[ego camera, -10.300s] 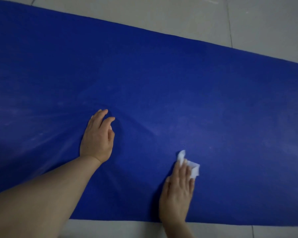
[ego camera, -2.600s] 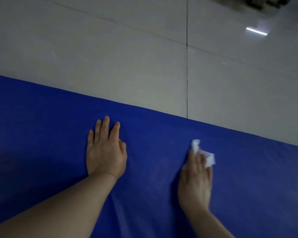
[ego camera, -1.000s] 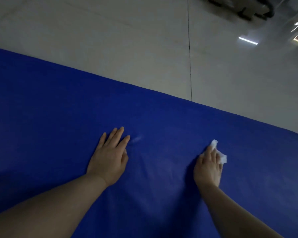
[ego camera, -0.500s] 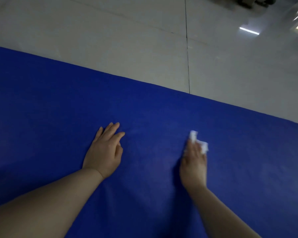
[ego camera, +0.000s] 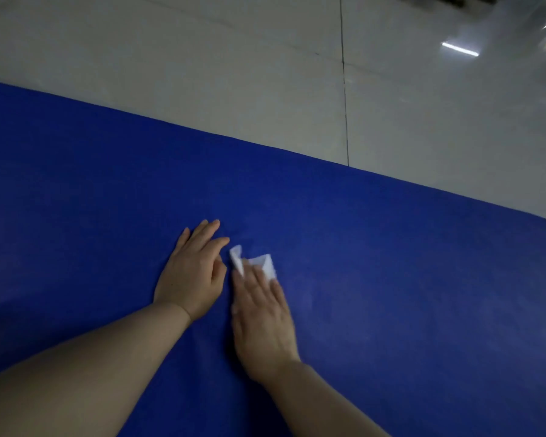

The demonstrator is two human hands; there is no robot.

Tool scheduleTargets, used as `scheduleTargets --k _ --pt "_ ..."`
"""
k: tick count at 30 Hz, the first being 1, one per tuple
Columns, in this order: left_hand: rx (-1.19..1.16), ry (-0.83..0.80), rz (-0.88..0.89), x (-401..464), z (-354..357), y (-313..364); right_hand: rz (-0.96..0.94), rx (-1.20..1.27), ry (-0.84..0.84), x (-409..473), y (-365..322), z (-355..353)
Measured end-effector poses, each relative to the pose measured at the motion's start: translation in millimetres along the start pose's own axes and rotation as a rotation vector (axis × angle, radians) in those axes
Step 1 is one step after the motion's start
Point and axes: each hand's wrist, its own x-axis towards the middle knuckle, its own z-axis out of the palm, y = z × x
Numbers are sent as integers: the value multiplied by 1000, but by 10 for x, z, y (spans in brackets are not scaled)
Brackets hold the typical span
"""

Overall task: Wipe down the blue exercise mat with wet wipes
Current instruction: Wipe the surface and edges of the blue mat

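On the mat (ego camera: pixel 391 279), both hands lie palm down, close side by side. The left hand (ego camera: pixel 191 275) is flat, its fingers straight and nearly together, the fingertips pointing away from the person and a little to the right; it holds nothing and simply presses on the blue surface. Just to its right, the right hand (ego camera: pixel 262 320) lies flat as well, fingers stretched forward over a white wipe (ego camera: pixel 259 263), pressing it against the mat. The wipe is crumpled: one corner stands up at the left beside the left hand's index finger, and a wider flap sticks out ahead of the right hand's fingertips. The right hand is slightly blurred, so whether the thumb tucks under the wipe cannot be told. Both bare forearms reach in from the lower edge, the left from the lower left, the right from the lower right.

Beyond the fingertips the mat runs to its far edge, and past that lies pale tiled floor (ego camera: pixel 234 74) with a dark seam. To the right of the right hand the mat's corner ends near the frame's side.
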Motion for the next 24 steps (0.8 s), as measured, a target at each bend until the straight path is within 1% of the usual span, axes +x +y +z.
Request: scheduleTargets --k 1,2,4,5,7,8,9,10,11,12,14,16,18,20,21,22,24 --pt "0 6 -1 -4 9 -5 40 -12 38 -54 172 -65" --pt "-1 9 -3 -9 14 -8 120 -39 94 -112 384 -143" --pt "-4 12 -4 -10 18 -1 352 -78 189 -283 861 -323" --pt "-2 12 -3 -7 18 2 483 -55 230 -392 1062 -422" --pt "6 8 5 -3 21 -5 712 17 286 -563 1270 -547" --pt "11 9 8 -2 24 -7 763 13 302 -598 1260 -550" --pt "13 9 7 -1 24 -9 776 -23 313 -584 1181 -525" --pt "12 5 4 -2 26 -10 748 -64 321 -539 1054 -471" --pt "9 1 1 -1 24 -10 683 -87 318 -470 880 -394" --pt "8 0 2 0 21 -12 592 -83 277 -388 664 -311" --pt "10 -2 5 8 17 -18 329 -91 159 -285 191 -106" --pt "8 -3 13 17 18 -17 111 -96 100 -301 -190 91" --pt "12 -8 13 14 14 -16 23 -98 59 -352 -304 151" --pt "13 -5 13 2 9 -12 18 -100 42 -383 -108 65" --pt "16 -5 13 -3 5 -8 66 -101 56 -396 70 -13" --pt "20 -7 10 -10 2 -3 147 -112 94 -416 275 -97" --pt "24 -20 21 -37 -15 21 379 -128 186 -494 741 -290"
